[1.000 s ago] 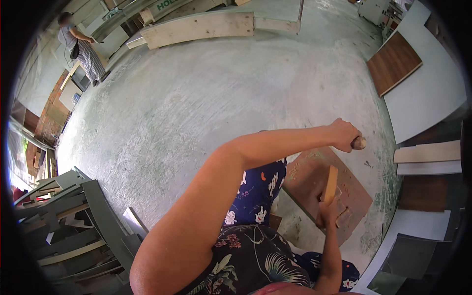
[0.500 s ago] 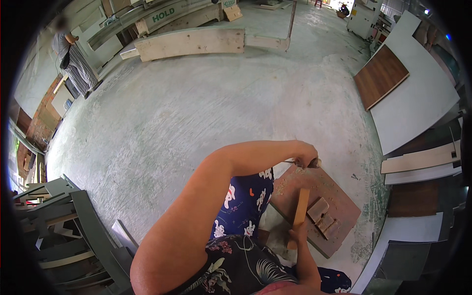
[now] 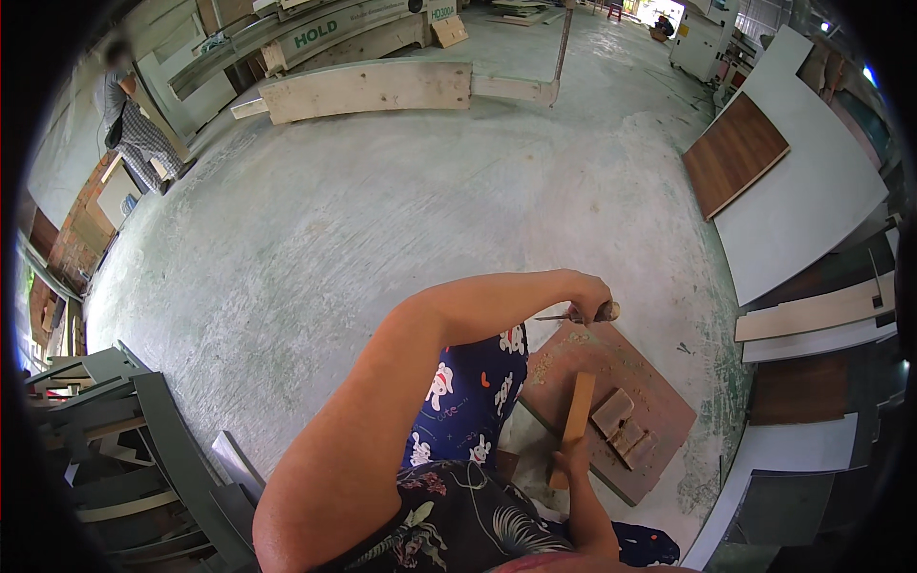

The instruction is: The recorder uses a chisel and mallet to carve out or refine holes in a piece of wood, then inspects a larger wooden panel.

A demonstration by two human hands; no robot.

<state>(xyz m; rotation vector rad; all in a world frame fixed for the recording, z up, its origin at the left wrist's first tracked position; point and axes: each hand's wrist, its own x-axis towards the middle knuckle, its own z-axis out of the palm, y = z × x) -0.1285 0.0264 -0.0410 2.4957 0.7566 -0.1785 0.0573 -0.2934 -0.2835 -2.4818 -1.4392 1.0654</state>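
My left hand, closed, grips a chisel by its wooden handle above the far edge of a reddish-brown board. The thin metal blade points left, touching nothing I can make out. My right hand is wrapped round the near part of a long wooden block, which slants up over the board. Just right of that block, a brown wooden piece lies on the board with a smaller notched piece against it. Pale wood shavings are scattered over the board's far left part.
My knee in blue patterned cloth is left of the board. Dark panels are stacked at lower left; white and brown panels line the right side. A machine stands far off, another person at far left.
The chisel has turned in my left hand, so more of its blade and handle shows. The wooden block and my right hand have shifted slightly. The far person has turned and bent.
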